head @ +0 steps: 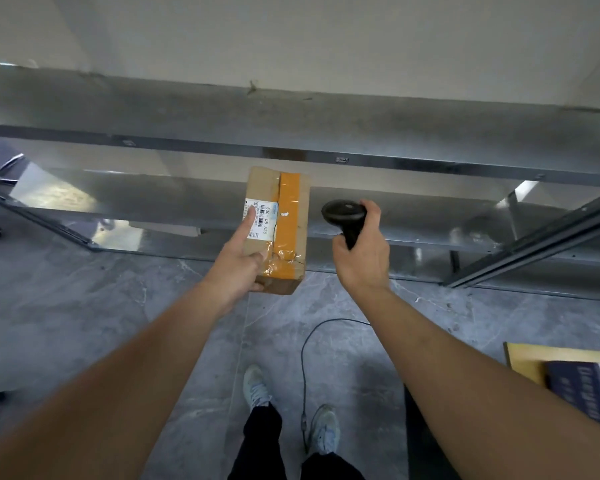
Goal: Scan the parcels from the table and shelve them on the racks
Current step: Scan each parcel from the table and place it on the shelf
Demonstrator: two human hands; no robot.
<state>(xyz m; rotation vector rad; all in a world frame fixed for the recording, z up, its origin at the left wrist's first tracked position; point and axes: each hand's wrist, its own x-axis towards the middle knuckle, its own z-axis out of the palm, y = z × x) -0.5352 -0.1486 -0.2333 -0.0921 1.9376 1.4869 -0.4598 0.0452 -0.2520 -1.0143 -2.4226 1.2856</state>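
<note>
Taped parcel [278, 226] in left hand [238, 268]; scanner [345, 216] in right hand [361, 258]

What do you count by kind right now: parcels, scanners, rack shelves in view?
Parcels: 2, a cardboard box in the left hand and a dark blue parcel at the right edge
Scanners: 1, a black scanner in the right hand
Rack shelves: 2, upper shelf and lower shelf
Total: 5
</note>
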